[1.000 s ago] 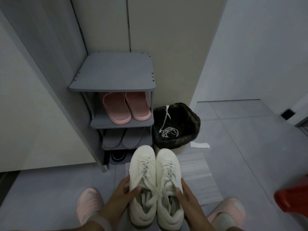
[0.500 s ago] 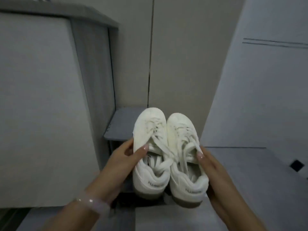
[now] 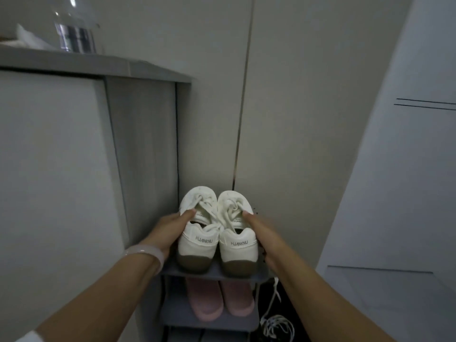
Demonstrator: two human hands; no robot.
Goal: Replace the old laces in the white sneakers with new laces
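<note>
the white sneakers (image 3: 217, 230) are held side by side, heels toward the camera, on the top of a grey shoe rack (image 3: 209, 274), laced and with their soles seeming to rest on it. the left sneaker is gripped by the left hand (image 3: 170, 229) with the thumb hooked over its collar, and the right sneaker is gripped the same way by the right hand (image 3: 261, 236). pink slippers (image 3: 219, 301) are seen on the shelf below, loose white laces (image 3: 277, 325) are seen lower right beside the rack, and a glass jar (image 3: 74, 25) is seen on the cabinet top at upper left.
</note>
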